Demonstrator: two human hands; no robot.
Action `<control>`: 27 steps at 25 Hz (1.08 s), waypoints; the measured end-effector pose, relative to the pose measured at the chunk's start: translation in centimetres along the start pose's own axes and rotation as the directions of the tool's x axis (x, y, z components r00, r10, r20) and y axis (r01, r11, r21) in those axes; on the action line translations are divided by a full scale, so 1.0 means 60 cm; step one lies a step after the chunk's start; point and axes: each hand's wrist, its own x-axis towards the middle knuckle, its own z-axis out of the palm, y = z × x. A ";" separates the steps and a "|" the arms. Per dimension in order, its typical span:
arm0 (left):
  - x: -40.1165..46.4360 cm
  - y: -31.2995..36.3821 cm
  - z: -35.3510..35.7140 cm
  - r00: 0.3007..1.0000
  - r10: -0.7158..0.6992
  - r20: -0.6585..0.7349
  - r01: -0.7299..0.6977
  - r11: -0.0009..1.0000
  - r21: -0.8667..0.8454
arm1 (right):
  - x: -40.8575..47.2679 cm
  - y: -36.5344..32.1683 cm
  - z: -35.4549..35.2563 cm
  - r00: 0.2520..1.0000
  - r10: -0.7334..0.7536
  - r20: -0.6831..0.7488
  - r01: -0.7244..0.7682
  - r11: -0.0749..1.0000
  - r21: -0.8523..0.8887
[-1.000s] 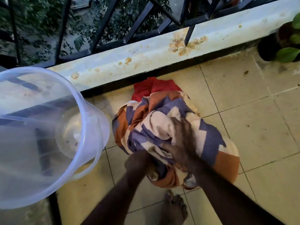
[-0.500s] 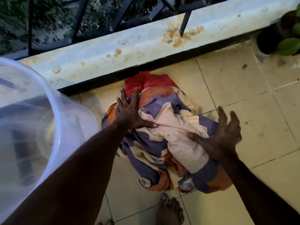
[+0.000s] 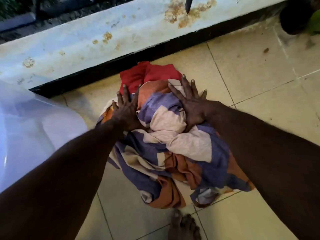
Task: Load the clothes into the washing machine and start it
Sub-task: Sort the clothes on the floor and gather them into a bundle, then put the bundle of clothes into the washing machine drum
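Note:
A heap of clothes lies on the tiled floor: a patterned purple, orange and cream cloth on top and a red garment at its far side. My left hand lies flat with spread fingers on the heap's far left part. My right hand lies flat with spread fingers on its far right part. Both hands touch the patterned cloth and grip nothing. No washing machine is in view.
A translucent plastic bucket lies on its side at the left, close to my left forearm. A low rust-stained ledge runs behind the heap. A dark plant pot stands at the far right. My bare foot is just in front of the heap.
Both hands let go of the bunched cloth and spread apart, then moved to the heap's far side. The right hand came in from the heap's right edge onto its top.

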 end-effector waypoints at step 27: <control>-0.545 0.170 -0.273 0.883 0.344 -0.321 -0.399 0.909 -0.125 | -0.595 -0.223 -0.098 0.797 0.106 -0.594 0.103 0.946 0.307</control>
